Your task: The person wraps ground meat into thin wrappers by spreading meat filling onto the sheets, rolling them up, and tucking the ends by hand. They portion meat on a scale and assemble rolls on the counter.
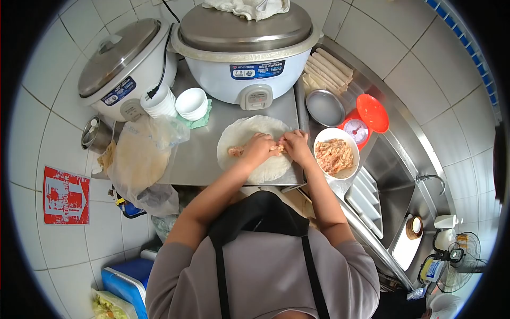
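On the steel counter rest a rice cooker, a green cloth and a round pale sheet.

"And the walls?"
"White tiles, a red sign at left, and a blue strip, perhaps trim, towards the upper right."
"Furniture?"
"A metal counter at centre, a steel sink at right, a fan lower right."

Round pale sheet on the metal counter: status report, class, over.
Left hand, right hand: both at pinkish minced filling. Round pale sheet: spread open beneath. Nothing visibly in the way; round white bowl to the right.
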Tool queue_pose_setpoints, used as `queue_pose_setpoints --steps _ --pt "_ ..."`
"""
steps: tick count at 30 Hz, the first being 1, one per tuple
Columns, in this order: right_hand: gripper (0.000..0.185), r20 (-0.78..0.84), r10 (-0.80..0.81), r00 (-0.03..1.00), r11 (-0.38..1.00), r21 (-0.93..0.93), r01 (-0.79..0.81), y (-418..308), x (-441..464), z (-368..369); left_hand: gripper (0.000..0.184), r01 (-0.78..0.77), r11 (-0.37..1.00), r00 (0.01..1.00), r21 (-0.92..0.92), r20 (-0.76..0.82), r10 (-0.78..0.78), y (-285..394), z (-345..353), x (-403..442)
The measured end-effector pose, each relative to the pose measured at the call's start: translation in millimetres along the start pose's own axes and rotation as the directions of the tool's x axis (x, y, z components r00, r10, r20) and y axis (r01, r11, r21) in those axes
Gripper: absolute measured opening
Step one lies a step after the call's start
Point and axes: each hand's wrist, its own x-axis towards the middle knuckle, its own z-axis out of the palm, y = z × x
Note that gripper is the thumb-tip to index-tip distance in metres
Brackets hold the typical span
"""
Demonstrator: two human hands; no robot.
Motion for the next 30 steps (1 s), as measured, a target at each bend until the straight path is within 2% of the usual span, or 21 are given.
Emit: queue_pose_setpoints --steps 1,2,4,5,7,10,11,13,14,17,20,24,26,30 --pt "0.014 -0.035 0.047 0.998 0.991 0.126 -0.043 2 -2 1 0.038 -0.005 1.0 1.0 -0.023 -0.004 0.005 -4 3 0" --pt "0.015 -0.045 0.064 0.997 0.983 0.174 -0.056 3 -3 0 0.036 -0.009 0.999 1.0 -0.045 -0.009 0.009 -9 5 -1" --pt "0.016 -0.065 0.102 0.993 0.959 0.271 -0.081 1 -4 -2 0.029 -0.058 0.997 0.989 -0.047 -0.141 0.051 -12 8 -5" --pt "0.018 -0.051 0.028 0.998 0.979 0.203 -0.017 0 -5 -2 0.026 -0.083 0.996 0.976 -0.046 -0.205 0.071 -14 9 -6" --pt "0.021 -0.007 -0.114 0.993 0.991 0.067 0.114 -6 -6 -1 0.03 -0.044 0.994 0.994 -0.102 -0.101 0.034 -24 8 -7" --pt "0.026 -0.026 -0.082 0.996 0.997 -0.012 0.082 -3 -7 9 0.034 -0.036 0.991 0.999 -0.126 -0.016 0.035 -31 -2 -14" --pt "0.027 0.005 -0.04 0.999 0.999 0.016 0.04 -2 -9 9 0.035 -0.045 0.992 0.999 -0.122 -0.005 0.045 -31 -7 -15" --pt "0.03 0.059 0.036 0.998 0.997 0.067 -0.04 -10 -4 1 0.036 -0.084 0.996 0.972 -0.024 -0.222 0.077 -29 -11 -20" --pt "0.03 0.036 0.013 0.999 0.999 0.048 -0.015 -15 0 -1 0.036 -0.095 0.995 0.942 0.027 -0.322 0.098 -30 -14 -23" --pt "0.028 -0.044 -0.063 0.997 0.998 -0.019 0.063 -47 9 12 0.034 -0.073 0.994 0.994 -0.081 -0.09 0.066 -41 -33 -34" --pt "0.025 0.008 -0.065 0.998 0.994 -0.085 0.066 -49 16 46 0.037 -0.002 0.995 1.0 -0.103 0.015 0.004 -53 -32 -39" --pt "0.022 0.012 0.007 1.0 0.999 -0.037 -0.007 -67 19 33 0.036 -0.022 0.991 0.999 -0.129 -0.026 0.018 -60 -44 -48" --pt "0.024 0.007 -0.012 1.0 0.997 -0.072 0.013 -73 22 39 0.036 -0.065 0.982 0.997 -0.176 -0.043 0.059 -70 -47 -55" --pt "0.028 0.013 -0.041 0.999 0.986 -0.159 0.043 -82 25 59 0.035 -0.033 0.988 0.995 -0.15 0.086 0.047 -77 -57 -54"
